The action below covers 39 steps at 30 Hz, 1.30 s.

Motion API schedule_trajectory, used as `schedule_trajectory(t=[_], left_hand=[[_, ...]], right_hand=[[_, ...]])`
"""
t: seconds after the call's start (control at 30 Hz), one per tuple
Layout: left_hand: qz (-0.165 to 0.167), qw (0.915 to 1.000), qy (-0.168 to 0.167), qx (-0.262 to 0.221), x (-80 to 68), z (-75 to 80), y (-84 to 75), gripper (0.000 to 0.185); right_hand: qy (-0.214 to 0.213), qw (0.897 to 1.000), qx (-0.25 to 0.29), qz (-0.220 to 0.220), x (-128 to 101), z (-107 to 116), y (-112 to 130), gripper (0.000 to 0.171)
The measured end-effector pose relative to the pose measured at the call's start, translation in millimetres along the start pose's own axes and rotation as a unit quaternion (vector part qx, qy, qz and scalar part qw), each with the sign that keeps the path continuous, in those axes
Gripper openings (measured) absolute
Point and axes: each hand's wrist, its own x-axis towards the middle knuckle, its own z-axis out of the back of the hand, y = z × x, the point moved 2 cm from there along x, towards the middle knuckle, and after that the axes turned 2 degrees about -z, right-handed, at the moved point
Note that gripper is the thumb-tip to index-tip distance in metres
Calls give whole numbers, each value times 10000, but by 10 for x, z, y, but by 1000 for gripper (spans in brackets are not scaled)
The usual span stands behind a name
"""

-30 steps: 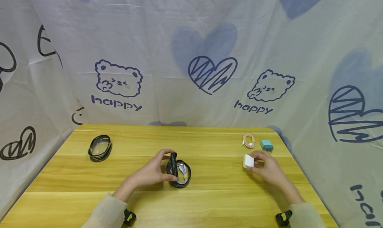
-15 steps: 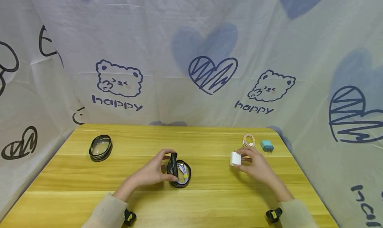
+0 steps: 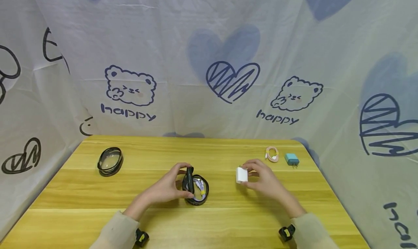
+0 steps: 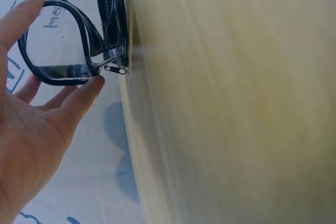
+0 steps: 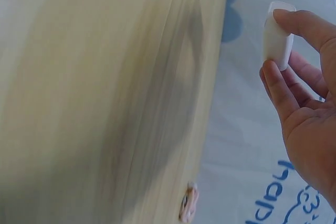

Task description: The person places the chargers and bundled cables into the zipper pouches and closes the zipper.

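Note:
My left hand (image 3: 171, 185) holds up the lid of a small round clear case with black zip trim (image 3: 195, 186) at the middle of the wooden table (image 3: 209, 220). Coiled white cables lie inside the case. In the left wrist view my fingers (image 4: 79, 93) pinch the raised lid (image 4: 60, 43) by its zip edge. My right hand (image 3: 261, 178) pinches a white charger block (image 3: 241, 175) just above the table, a short way right of the case. The right wrist view shows the charger block (image 5: 277, 38) between thumb and fingers.
A second round zip case (image 3: 109, 161) lies shut at the table's left. A coiled pink cable (image 3: 271, 154) and a teal plug adapter (image 3: 291, 159) sit near the back right corner. Printed cloth (image 3: 209, 60) hangs behind and beside the table.
My right hand has carried the white charger block leftward, from near the teal adapter toward the open case. The left hand and the case have stayed still.

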Motion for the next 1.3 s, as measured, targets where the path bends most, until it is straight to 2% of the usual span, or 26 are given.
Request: schedule_trajectory(t=[0.57,0.73,1.3], left_hand=[[-18,9999,111,-70,-6,-14,4,94],[-49,9999,124,-110,-3,-14,5,94],[-206,9997,144,36,-4,10,3,94]], right_hand=[[698,9962,308,419,199,-446,278,45],[873,9948,324,419,249,-587,347,46],[1550,9864,-165,530,408,-939,603,42]])
